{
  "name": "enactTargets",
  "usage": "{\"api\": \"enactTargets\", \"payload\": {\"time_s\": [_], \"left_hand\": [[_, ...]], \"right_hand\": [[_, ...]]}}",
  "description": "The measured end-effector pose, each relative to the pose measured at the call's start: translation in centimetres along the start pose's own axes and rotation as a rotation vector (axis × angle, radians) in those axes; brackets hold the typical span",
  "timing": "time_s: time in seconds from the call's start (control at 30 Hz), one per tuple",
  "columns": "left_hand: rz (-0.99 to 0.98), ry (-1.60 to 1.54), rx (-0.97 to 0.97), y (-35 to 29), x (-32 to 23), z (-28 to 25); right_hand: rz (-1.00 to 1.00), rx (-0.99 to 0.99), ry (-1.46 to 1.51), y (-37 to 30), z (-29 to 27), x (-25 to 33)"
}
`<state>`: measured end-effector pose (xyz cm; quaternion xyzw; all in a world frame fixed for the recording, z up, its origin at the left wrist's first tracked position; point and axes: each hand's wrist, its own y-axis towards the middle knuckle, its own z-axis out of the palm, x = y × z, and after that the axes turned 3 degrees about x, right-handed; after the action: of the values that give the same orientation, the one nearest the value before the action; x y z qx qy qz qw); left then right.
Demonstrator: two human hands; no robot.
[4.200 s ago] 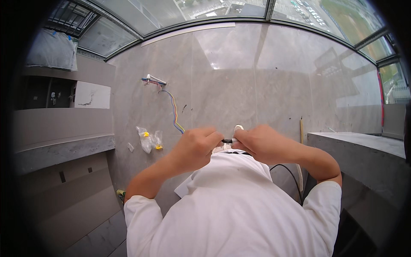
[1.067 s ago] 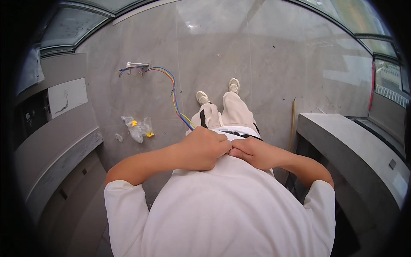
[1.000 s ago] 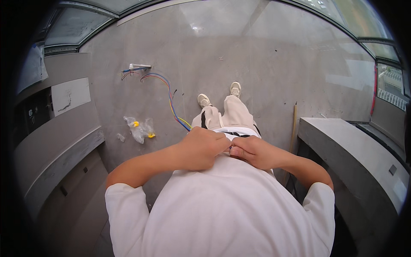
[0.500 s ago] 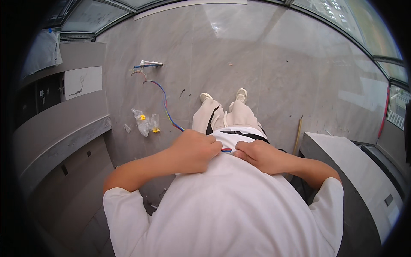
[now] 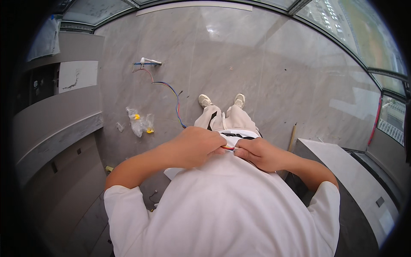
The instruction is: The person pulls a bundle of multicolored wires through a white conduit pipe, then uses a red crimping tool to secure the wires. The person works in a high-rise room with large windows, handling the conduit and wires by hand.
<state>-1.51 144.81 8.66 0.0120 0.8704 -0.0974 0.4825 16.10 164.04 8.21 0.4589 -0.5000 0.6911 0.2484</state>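
Several coloured electrical wires, blue, red and yellow-green among them, run from the floor up to my hands at the waist. My left hand is closed round the bundle, back of the hand upward. A short stretch of wire, red and yellow, shows in the gap between the hands. My right hand pinches the wires' other end between thumb and curled fingers; the tips are hidden there. At the far end, the wires reach a white and blue piece lying on the floor.
Clear plastic bags with yellow bits lie on the floor at the left. A long yellowish stick leans by a pale-topped ledge on the right. A grey panelled unit stands at the left, and glass windows line the far right.
The wire between my hands has turned, with red and yellow now showing instead of red and blue. The trailing wires have shifted right on the floor, and the view has moved slightly.
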Motion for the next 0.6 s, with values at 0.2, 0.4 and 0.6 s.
{"api": "enactTargets", "payload": {"time_s": [0.2, 0.4, 0.6], "left_hand": [[0.034, 0.134, -0.092, -2.8, 1.7, -1.4], [0.087, 0.178, -0.114, -4.0, 2.6, -2.1], [0.088, 0.131, -0.151, -4.3, 3.3, -1.6]], "right_hand": [[0.110, 0.056, -0.005, 2.3, 0.9, 2.0], [0.137, 0.059, 0.026, 4.0, 1.8, 3.7], [0.117, 0.057, -0.025, 5.5, 1.9, 4.0]]}}
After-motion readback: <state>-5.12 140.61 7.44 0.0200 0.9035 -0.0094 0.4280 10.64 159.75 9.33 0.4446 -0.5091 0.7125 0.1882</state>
